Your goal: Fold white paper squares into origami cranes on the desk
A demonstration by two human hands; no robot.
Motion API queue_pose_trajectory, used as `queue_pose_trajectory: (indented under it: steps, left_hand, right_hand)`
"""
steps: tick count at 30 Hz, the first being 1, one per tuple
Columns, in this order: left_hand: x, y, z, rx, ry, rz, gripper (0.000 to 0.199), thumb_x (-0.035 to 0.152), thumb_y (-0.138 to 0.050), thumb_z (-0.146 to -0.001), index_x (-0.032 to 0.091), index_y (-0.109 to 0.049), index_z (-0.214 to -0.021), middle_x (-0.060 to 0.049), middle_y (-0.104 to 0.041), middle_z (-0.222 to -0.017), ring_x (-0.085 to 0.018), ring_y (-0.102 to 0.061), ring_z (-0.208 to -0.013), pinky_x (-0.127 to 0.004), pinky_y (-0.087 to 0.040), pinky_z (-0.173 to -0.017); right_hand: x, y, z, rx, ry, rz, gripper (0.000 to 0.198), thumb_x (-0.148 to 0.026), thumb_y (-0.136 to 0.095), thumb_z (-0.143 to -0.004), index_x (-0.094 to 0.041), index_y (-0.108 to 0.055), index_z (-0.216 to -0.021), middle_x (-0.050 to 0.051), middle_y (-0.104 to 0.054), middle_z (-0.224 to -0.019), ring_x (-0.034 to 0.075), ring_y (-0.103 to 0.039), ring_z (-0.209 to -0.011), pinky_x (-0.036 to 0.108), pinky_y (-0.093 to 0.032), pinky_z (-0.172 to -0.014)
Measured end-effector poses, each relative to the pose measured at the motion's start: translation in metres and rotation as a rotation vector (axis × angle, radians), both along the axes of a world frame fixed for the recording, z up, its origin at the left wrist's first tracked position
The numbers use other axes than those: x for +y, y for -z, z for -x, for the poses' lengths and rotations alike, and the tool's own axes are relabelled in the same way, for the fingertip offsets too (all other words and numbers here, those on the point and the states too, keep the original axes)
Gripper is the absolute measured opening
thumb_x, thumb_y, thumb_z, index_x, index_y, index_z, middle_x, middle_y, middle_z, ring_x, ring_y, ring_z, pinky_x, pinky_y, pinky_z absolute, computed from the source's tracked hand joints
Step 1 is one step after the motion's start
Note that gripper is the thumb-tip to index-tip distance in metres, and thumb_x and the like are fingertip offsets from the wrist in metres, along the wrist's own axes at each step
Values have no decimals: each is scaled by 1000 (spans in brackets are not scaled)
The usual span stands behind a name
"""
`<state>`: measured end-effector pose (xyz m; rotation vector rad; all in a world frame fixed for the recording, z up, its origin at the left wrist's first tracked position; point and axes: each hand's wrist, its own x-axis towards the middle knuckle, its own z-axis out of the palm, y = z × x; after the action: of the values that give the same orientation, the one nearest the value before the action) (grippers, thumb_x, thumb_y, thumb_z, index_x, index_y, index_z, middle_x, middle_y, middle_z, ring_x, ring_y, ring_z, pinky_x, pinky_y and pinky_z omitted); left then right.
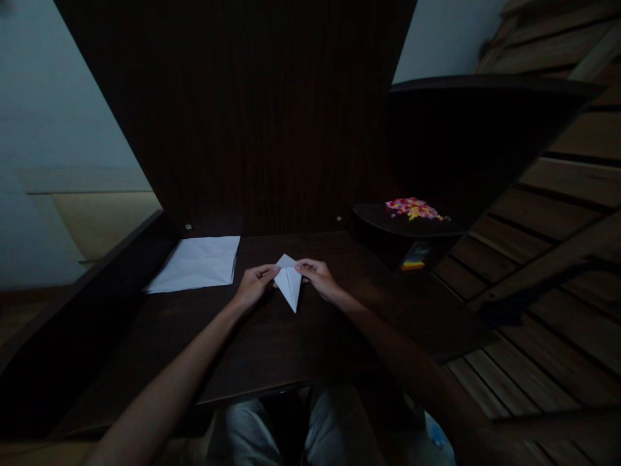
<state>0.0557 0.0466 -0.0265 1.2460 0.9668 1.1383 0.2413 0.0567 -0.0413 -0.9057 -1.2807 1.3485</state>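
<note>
"White folded paper [290, 285], where's it at?"

"Just right of the paper stack [198, 264], tbh. Left hand [255, 285] and right hand [319, 278] are both pinching its side corners."

And there was the desk [272, 362], a dark brown spread with a raised board running down its left side and a tall panel rising at the back! Over in the far left corner lay a stack of white paper sheets [196, 264], creases showing on the top one. Mid-desk, a kite-shaped folded paper [290, 285], either on the wood or just above it, too dim to call! Across to the right, the small rounded shelf [371, 212] carried a loose heap of tiny pink, red and yellow pieces [414, 208]!
</note>
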Motion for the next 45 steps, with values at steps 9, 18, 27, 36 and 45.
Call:
queue_pose_trajectory:
  steps: [9,18,27,36,45]
  left_hand:
    - [-2,-1,0,33,-8,-108,43,46,-73,-69,17,-64,-99,0,-67,-69,-16,-63,-64,-25,-49,-58]
    - [-6,-5,1,62,11,-119,61,40,-83,-59,14,-65,-112,-10,-73,-100,-25,-67,-91,-36,-53,-80]
    - [-9,-8,1,195,-104,-166,49,43,-80,-63,13,-71,-101,-11,-74,-92,-25,-68,-87,-36,-54,-77]
    - [-9,-12,2,191,-107,-198,42,53,-76,-65,14,-76,-81,-8,-74,-76,-22,-66,-67,-31,-53,-62]
    - [-14,-22,1,99,-52,-63,36,49,-80,-59,15,-77,-70,-6,-69,-60,-19,-62,-54,-30,-53,-51]
  right_hand:
    - [-1,1,0,20,-15,-77,33,-36,-69,-73,-23,-58,-101,-2,-64,-71,14,-61,-65,21,-44,-52]
    - [-4,0,1,-74,-15,-159,40,-36,-75,-67,-18,-69,-102,4,-70,-84,14,-61,-63,24,-49,-51]
    - [-8,-3,2,-142,88,-182,36,-39,-75,-67,-17,-71,-95,8,-73,-90,17,-66,-72,26,-53,-57]
    - [-7,-2,1,-176,110,-214,31,-45,-74,-68,-16,-72,-79,5,-70,-75,15,-62,-62,24,-48,-49]
    - [-9,-10,-1,-138,45,-180,30,-47,-76,-63,-18,-71,-67,2,-66,-61,12,-55,-51,24,-45,-47]
